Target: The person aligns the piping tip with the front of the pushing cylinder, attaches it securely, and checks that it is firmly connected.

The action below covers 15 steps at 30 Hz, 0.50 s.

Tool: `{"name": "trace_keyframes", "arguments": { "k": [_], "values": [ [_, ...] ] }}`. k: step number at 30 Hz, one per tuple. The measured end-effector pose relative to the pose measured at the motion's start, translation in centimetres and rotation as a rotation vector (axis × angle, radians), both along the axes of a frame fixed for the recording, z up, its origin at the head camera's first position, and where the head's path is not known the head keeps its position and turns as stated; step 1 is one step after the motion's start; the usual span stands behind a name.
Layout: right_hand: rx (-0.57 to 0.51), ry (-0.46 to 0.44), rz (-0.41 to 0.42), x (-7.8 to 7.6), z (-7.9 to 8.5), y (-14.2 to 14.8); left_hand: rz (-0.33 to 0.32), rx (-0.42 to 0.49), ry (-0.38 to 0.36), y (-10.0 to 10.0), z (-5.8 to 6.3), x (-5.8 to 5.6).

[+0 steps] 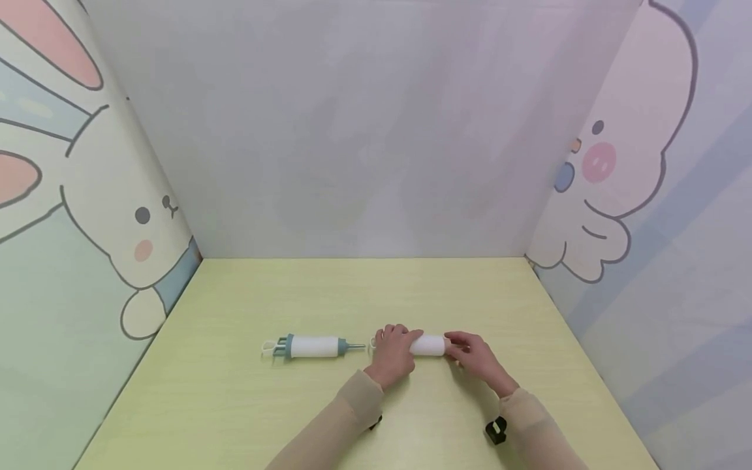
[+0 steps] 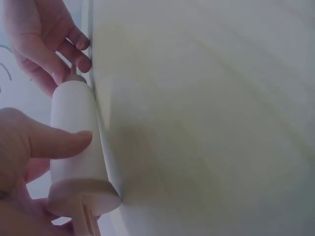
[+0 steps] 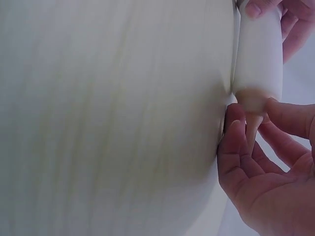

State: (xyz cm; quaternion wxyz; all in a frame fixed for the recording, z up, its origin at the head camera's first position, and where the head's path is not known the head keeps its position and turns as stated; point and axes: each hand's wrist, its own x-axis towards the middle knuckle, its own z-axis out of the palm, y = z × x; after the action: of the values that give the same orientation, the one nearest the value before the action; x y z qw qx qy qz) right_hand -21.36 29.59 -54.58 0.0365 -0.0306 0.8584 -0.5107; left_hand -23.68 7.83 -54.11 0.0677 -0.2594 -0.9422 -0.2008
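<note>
A large white syringe with a beige collar, nozzle cap and thin tip lies sideways over the table; its white barrel [image 1: 427, 345] shows between my hands. My left hand [image 1: 395, 352] grips the barrel toward its collar end, the thumb [image 2: 64, 143] lying across the white surface. At the other end my right hand [image 1: 474, 356] pinches the beige nozzle cap [image 3: 252, 98], its fingers [image 3: 236, 147] around the narrow tip. Left of my left hand lies a second syringe [image 1: 315, 346], white with blue-green ends and a pale looped handle, touched by neither hand.
The pale yellow table [image 1: 282, 418] is bounded by a plain back wall [image 1: 364, 143] and side walls printed with cartoon animals [image 1: 143, 222]. A black wrist mount [image 1: 496, 430] sits under the right sleeve.
</note>
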Motion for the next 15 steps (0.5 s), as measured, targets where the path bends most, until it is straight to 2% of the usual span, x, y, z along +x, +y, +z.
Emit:
{"name": "trace_keyframes", "arguments": {
  "k": [8, 15],
  "values": [
    [-0.008, -0.023, 0.000, 0.07, 0.07, 0.07, -0.008, -0.003, -0.014, -0.19, 0.21, -0.19],
    [-0.004, -0.002, 0.017, 0.15, -0.05, 0.24, -0.013, 0.011, -0.022, -0.56, 0.53, -0.02]
  ]
}}
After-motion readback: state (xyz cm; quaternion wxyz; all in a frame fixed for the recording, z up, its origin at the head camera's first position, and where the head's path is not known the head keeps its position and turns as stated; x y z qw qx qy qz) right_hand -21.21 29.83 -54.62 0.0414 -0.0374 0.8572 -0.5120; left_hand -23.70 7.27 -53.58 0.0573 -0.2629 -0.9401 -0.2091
